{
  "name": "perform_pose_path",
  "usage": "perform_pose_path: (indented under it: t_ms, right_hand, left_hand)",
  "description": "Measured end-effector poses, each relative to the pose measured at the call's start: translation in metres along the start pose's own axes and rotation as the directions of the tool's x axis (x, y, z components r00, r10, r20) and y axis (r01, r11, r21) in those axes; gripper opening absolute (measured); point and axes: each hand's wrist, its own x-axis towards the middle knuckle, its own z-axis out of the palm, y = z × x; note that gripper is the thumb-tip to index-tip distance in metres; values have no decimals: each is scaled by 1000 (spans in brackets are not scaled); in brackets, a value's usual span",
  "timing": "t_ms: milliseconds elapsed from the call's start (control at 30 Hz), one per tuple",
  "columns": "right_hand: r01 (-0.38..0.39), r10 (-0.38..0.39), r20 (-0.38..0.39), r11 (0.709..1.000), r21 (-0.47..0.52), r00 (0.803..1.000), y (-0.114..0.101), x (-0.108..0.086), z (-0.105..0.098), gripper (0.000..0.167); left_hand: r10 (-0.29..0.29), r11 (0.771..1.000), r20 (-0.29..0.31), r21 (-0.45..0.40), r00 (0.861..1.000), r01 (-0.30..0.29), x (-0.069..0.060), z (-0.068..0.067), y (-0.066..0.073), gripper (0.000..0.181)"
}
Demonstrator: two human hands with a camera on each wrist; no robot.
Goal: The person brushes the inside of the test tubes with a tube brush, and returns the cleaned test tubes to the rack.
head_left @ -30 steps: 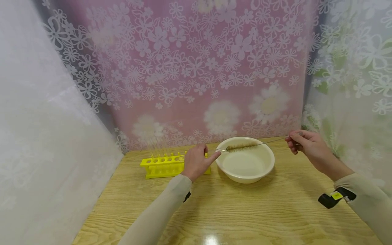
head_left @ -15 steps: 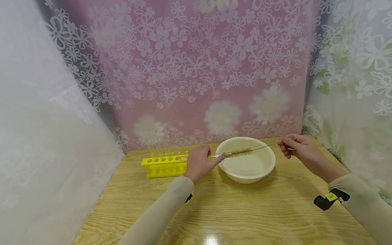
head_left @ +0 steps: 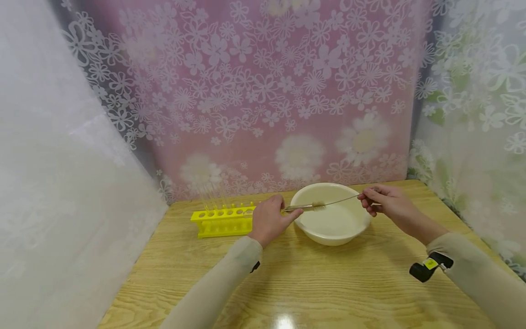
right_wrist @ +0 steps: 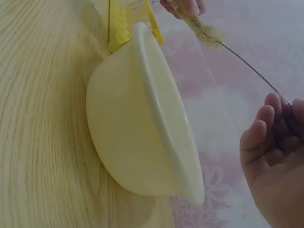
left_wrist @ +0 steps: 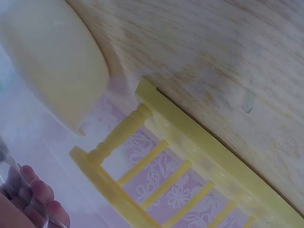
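Observation:
My left hand (head_left: 271,220) grips a clear glass test tube (head_left: 297,208), held nearly level beside the left rim of a cream basin (head_left: 332,238). A test tube brush (head_left: 318,205) is partly inside the tube; a short tuft of tan bristles (right_wrist: 209,35) shows outside its mouth. On the right, my right hand (head_left: 388,203) pinches the brush's twisted wire handle (right_wrist: 251,69) between thumb and fingers, above the basin's right rim. In the left wrist view, curled fingers (left_wrist: 40,192) appear at the lower left corner, with the tube mostly cut off.
A yellow test tube rack (head_left: 223,232) stands left of the basin, partly behind my left hand. Several clear test tubes (head_left: 211,196) rise from its left holes. Behind the wooden table (head_left: 320,283) hangs a pink flowered curtain (head_left: 255,91), with pale sheets at both sides.
My right hand has moved left, sliding the brush deeper into the test tube; far fewer bristles show outside. The left hand stays nearly in place, and the basin and rack have not moved.

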Motion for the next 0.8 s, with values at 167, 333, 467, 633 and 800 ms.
perform_pose_path:
  t_ms: [167, 333, 467, 633, 800]
  right_hand:
    - [-12, 12, -5, 1000, -8, 1000, 0, 5, 8, 50]
    - [-39, 39, 9, 999, 26, 999, 1, 7, 16, 48]
    - [-54, 53, 20, 998, 45, 998, 2, 8, 22, 45]
    - [-62, 60, 73, 998, 32, 995, 1, 10, 35, 46]
    - [-58, 56, 77, 998, 23, 995, 2, 12, 48, 45]
  left_hand:
    - [-1, 1000, -10, 2, 1000, 1, -1, -4, 4, 53]
    - [-11, 1000, -3, -8, 1000, 11, -1, -7, 8, 54]
    - [-6, 1000, 2, 10, 1000, 6, 0, -5, 13, 53]
    - [11, 1000, 7, 17, 1000, -12, 3, -3, 22, 54]
    - [6, 1000, 15, 25, 1000, -7, 5, -1, 30, 53]
